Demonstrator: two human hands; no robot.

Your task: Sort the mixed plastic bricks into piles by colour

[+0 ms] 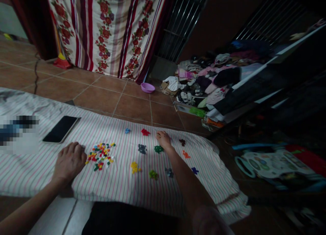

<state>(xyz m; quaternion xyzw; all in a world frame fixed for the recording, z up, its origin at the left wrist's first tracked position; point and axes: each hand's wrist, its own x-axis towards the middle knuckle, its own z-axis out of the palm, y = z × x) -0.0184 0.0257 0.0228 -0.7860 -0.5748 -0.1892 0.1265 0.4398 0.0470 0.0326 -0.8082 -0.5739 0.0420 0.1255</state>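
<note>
My left hand [71, 159] rests palm down on the striped cloth, fingers loosely bent and holding nothing that shows. Just right of it lies a mixed heap of small coloured pieces [102, 155], in red, yellow, green, white and orange. My right hand [163, 139] is at the cloth's far side with its fingers drawn together; what is in them is too small to make out. Around it are single-colour piles: red [145, 132], dark green [158, 149], brown [182, 142] and orange [186, 154]. Nearer me are yellow [134, 167] and light green [153, 174] piles.
A phone [61, 129] lies on the cloth at left, near a blurred-out patch. More piles are grey [142, 149], light blue [127, 130], grey-blue [169, 172] and purple [195, 170]. Beyond stand a purple basin [147, 87], a flowered curtain [117, 31] and heaped clothes [203, 75].
</note>
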